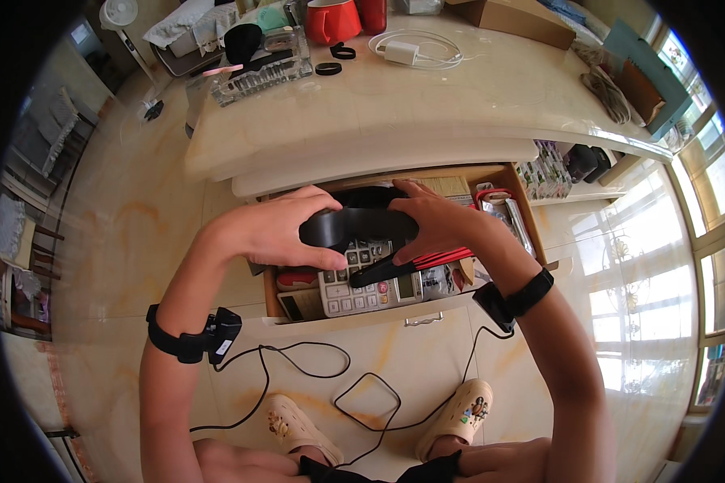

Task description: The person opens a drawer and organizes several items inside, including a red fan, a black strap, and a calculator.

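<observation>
My left hand and my right hand grip a smooth black rounded object from both sides, above an open wooden drawer. What exactly the object is, I cannot tell. Under it lies a white calculator with grey keys. A black handle-like piece crosses the calculator, beneath my right thumb. Beside it runs a red and black striped item. My fingers hide part of the drawer's contents.
The drawer front bears a metal handle. On the tabletop above are a red mug, a white charger with cable and a glass tray. Black cables trail over the floor around my clogs.
</observation>
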`<state>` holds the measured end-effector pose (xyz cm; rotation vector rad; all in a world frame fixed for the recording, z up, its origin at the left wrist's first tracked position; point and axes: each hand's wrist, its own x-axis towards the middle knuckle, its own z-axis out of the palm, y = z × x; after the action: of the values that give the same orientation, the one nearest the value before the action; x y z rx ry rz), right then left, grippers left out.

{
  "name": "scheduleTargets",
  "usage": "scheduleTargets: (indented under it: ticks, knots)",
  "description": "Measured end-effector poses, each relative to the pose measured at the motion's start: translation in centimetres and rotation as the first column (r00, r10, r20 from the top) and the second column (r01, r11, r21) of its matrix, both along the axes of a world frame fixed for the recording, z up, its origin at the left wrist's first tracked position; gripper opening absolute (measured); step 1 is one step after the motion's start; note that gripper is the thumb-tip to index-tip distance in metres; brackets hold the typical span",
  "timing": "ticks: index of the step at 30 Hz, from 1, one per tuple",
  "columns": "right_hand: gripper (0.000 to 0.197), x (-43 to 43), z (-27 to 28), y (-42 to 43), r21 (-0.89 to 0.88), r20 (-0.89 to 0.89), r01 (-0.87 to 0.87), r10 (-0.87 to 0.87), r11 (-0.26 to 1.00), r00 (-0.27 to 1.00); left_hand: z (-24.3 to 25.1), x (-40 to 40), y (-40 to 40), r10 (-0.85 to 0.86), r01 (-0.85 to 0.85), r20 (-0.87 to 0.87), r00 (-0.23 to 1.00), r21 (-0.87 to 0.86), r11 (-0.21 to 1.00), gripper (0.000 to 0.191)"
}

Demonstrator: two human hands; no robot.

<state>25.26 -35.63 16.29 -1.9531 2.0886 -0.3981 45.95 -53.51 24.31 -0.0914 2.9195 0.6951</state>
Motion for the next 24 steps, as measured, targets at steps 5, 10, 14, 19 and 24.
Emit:
scheduleTargets:
  ticks: [5, 10, 14, 19, 24]
  knots:
    - [0.043, -0.7, 2.1, 0.0, 0.175, 0.372, 0.130, -0.188, 0.976, 0.909, 1.0, -2.0, -0.2, 0.294, -0.325, 0.156, 0.943, 0.230, 0.918, 0.055]
    - [0.025, -0.9, 0.8, -0.1, 0.092, 0.211, -0.007, -0.013, 0.996, 0.977, -0.6, -3.3, 1.3, 0.247, -0.238, 0.154, 0.957, -0.071, 0.969, 0.029]
    - [0.021, 0.0, 0.7, -0.1, 0.075, 0.104, -0.050, 0.042, 0.996, 0.994, -3.4, -5.2, 1.2, 0.209, -0.234, -0.157, 0.965, -0.160, 0.959, 0.027]
    - [0.021, 0.6, 0.9, 0.4, 0.092, 0.084, -0.067, 0.060, 0.993, 0.995, -6.1, -7.7, 2.0, 0.196, -0.200, -0.041, 0.980, -0.177, 0.964, 0.050]
    - [0.023, 1.1, 1.0, 0.8, 0.069, 0.083, -0.074, 0.068, 0.995, 0.994, -8.0, -8.8, 1.3, 0.202, -0.190, 0.065, 0.977, -0.157, 0.969, 0.058]
